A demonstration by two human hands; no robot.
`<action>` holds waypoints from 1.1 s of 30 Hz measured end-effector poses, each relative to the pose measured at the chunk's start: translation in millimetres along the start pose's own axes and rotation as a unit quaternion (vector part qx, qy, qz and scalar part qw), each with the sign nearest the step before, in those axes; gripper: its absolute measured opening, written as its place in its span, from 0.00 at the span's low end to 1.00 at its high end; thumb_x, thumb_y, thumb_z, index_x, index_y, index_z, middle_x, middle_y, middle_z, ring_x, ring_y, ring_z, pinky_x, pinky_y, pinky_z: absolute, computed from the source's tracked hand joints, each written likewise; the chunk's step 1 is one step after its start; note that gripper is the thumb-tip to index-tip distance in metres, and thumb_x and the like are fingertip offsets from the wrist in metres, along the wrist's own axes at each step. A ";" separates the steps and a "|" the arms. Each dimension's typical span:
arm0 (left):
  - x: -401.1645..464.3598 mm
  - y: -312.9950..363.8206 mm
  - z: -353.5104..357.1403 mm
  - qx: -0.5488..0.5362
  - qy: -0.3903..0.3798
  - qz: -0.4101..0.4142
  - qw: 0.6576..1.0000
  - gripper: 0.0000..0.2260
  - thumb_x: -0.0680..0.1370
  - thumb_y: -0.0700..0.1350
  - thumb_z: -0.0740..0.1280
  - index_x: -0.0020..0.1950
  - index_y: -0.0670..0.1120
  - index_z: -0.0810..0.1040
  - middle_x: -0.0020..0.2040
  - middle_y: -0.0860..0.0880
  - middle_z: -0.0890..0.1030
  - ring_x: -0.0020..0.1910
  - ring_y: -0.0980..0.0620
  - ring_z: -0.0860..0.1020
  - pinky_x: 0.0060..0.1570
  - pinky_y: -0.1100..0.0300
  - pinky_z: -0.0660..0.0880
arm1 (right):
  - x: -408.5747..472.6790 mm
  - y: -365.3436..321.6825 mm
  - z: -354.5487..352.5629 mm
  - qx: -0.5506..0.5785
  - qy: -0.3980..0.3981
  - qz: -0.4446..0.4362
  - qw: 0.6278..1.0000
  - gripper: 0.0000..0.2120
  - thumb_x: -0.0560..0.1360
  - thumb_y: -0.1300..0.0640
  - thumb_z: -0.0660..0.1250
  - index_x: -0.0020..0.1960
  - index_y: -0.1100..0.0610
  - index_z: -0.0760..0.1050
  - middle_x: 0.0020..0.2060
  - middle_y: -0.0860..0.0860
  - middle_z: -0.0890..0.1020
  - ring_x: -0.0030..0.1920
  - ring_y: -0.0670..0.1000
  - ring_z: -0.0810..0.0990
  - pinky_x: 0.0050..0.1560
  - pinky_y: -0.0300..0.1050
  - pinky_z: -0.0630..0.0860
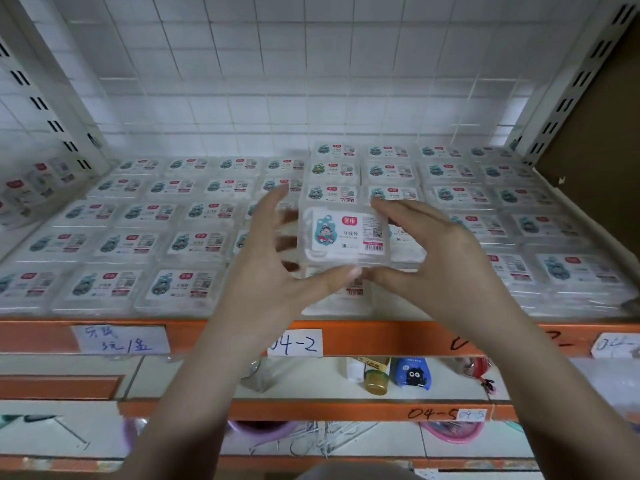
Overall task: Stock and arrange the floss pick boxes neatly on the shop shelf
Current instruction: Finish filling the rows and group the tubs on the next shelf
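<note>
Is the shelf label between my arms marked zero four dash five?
No, the white paper label on the orange shelf edge between the arms reads 04-2.

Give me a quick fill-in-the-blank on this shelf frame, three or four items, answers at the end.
1. Both hands hold one clear floss pick box above the ____ column of boxes.
2. The shelf edge below the boxes is coloured ____.
3. The white label between the forearms reads 04-____.
4. The left hand has its thumb at the box's ____ edge.

Missing words: taller; orange; 2; near
</note>
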State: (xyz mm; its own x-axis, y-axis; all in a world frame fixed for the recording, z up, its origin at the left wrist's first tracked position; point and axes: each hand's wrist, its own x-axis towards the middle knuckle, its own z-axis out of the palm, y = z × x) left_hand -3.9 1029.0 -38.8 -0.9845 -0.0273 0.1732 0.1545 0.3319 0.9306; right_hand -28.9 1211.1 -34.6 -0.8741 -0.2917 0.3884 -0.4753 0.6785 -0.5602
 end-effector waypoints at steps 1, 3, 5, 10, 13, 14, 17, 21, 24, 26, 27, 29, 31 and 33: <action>3.6 -2.0 -5.1 0.064 -0.003 0.033 0.997 0.40 0.56 0.60 0.72 0.66 0.61 0.63 0.56 0.66 0.72 0.54 0.69 0.73 0.48 0.72 0.71 | 3.5 0.9 -2.8 -0.007 -0.024 0.002 1.000 0.36 0.63 0.56 0.78 0.68 0.51 0.69 0.57 0.40 0.69 0.57 0.30 0.61 0.56 0.15 0.53; 12.5 -4.3 -11.9 0.176 -0.016 0.070 0.982 0.39 0.56 0.62 0.71 0.66 0.58 0.69 0.55 0.64 0.73 0.51 0.74 0.70 0.47 0.79 0.65 | 9.5 2.4 -6.4 -0.014 -0.067 -0.001 0.998 0.36 0.63 0.52 0.77 0.69 0.49 0.68 0.59 0.39 0.70 0.57 0.31 0.62 0.57 0.16 0.54; 18.5 -4.1 -15.4 0.217 -0.013 0.062 0.974 0.35 0.57 0.61 0.72 0.63 0.57 0.73 0.49 0.67 0.72 0.44 0.77 0.68 0.42 0.81 0.64 | 12.0 4.2 -9.2 -0.031 -0.094 0.006 0.995 0.37 0.65 0.49 0.75 0.70 0.46 0.64 0.64 0.41 0.70 0.59 0.34 0.66 0.58 0.19 0.56; 32.1 -14.7 -23.9 0.232 -0.004 0.006 0.973 0.32 0.63 0.54 0.76 0.66 0.54 0.72 0.48 0.59 0.74 0.40 0.65 0.71 0.43 0.66 0.67 | 4.0 18.7 -19.0 -0.169 -0.108 0.027 0.979 0.28 0.73 0.46 0.68 0.71 0.44 0.63 0.69 0.42 0.67 0.66 0.46 0.69 0.63 0.38 0.64; 40.6 -21.5 -23.6 0.240 -0.058 -0.027 0.969 0.33 0.65 0.53 0.75 0.69 0.54 0.69 0.51 0.56 0.75 0.41 0.64 0.72 0.41 0.65 0.67 | 3.2 25.1 -21.5 -0.232 -0.137 0.047 0.962 0.23 0.76 0.46 0.63 0.69 0.42 0.65 0.69 0.39 0.67 0.66 0.44 0.69 0.61 0.36 0.64; 42.5 -22.4 -22.2 0.234 -0.074 -0.035 0.969 0.34 0.66 0.53 0.75 0.70 0.54 0.68 0.52 0.56 0.75 0.44 0.63 0.73 0.43 0.66 0.68 | 4.0 27.3 -21.9 -0.238 -0.133 0.050 0.961 0.21 0.77 0.47 0.62 0.69 0.42 0.66 0.69 0.40 0.68 0.66 0.44 0.69 0.61 0.36 0.64; 47.0 -22.9 -15.5 0.232 -0.086 -0.044 0.968 0.35 0.67 0.54 0.74 0.72 0.54 0.65 0.65 0.53 0.73 0.57 0.56 0.74 0.57 0.61 0.67 | 6.8 31.1 -23.0 -0.222 -0.117 0.062 0.966 0.19 0.78 0.52 0.62 0.68 0.44 0.68 0.68 0.42 0.70 0.66 0.45 0.70 0.63 0.41 0.68; 49.5 -22.6 -5.7 0.238 -0.060 -0.040 0.969 0.31 0.70 0.52 0.73 0.71 0.53 0.67 0.69 0.54 0.70 0.55 0.59 0.72 0.53 0.63 0.66 | 12.0 36.9 -22.1 -0.219 -0.127 0.061 0.966 0.19 0.77 0.53 0.63 0.68 0.48 0.70 0.67 0.44 0.71 0.65 0.47 0.71 0.64 0.45 0.69; 45.9 -23.1 0.3 0.227 -0.041 -0.043 0.972 0.29 0.70 0.51 0.73 0.70 0.53 0.68 0.67 0.53 0.71 0.58 0.56 0.73 0.61 0.57 0.69 | 14.3 40.7 -24.1 -0.203 -0.135 0.055 0.968 0.19 0.77 0.53 0.64 0.67 0.51 0.70 0.66 0.47 0.73 0.64 0.48 0.73 0.64 0.46 0.69; 41.7 -22.8 1.0 0.222 -0.025 -0.049 0.973 0.28 0.71 0.50 0.72 0.69 0.53 0.69 0.66 0.53 0.72 0.57 0.57 0.73 0.59 0.60 0.68 | 15.7 40.6 -25.4 -0.188 -0.124 0.048 0.973 0.18 0.76 0.54 0.64 0.66 0.53 0.72 0.63 0.48 0.76 0.60 0.50 0.76 0.61 0.47 0.72; 38.8 -22.7 -0.3 0.228 -0.012 -0.051 0.972 0.26 0.71 0.49 0.71 0.69 0.53 0.70 0.65 0.53 0.72 0.56 0.57 0.73 0.57 0.62 0.68 | 17.0 38.8 -25.1 -0.184 -0.118 0.037 0.975 0.18 0.76 0.54 0.63 0.65 0.53 0.73 0.60 0.48 0.78 0.57 0.51 0.78 0.57 0.48 0.74; 32.2 -23.7 -7.3 0.283 0.019 -0.046 0.958 0.24 0.73 0.49 0.69 0.69 0.52 0.70 0.64 0.50 0.74 0.58 0.55 0.74 0.56 0.62 0.67 | 21.1 31.3 -22.2 -0.184 -0.123 0.009 0.975 0.17 0.76 0.53 0.63 0.64 0.53 0.74 0.59 0.49 0.79 0.54 0.52 0.79 0.53 0.49 0.77; 22.5 -23.0 -19.1 0.341 0.041 -0.053 0.938 0.22 0.75 0.49 0.66 0.69 0.52 0.70 0.64 0.49 0.74 0.61 0.52 0.73 0.56 0.61 0.66 | 25.9 20.3 -15.4 -0.183 -0.142 -0.026 0.972 0.18 0.77 0.53 0.62 0.66 0.52 0.72 0.63 0.48 0.75 0.57 0.51 0.78 0.55 0.48 0.75; 10.6 -21.5 -34.9 0.367 0.059 -0.070 0.926 0.20 0.77 0.48 0.64 0.69 0.51 0.70 0.65 0.48 0.73 0.62 0.51 0.72 0.57 0.63 0.65 | 30.3 5.8 -6.9 -0.183 -0.174 -0.054 0.966 0.20 0.78 0.51 0.60 0.70 0.48 0.67 0.69 0.45 0.69 0.64 0.49 0.72 0.60 0.46 0.72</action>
State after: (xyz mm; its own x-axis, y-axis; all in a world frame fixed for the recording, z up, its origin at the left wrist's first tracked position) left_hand -14.8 988.6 -45.7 -0.9680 -0.2066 0.1423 -0.1141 0.8678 0.4836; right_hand -57.5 1210.8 -21.0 -0.8320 -0.5403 0.1257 -0.5546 0.8056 -0.2082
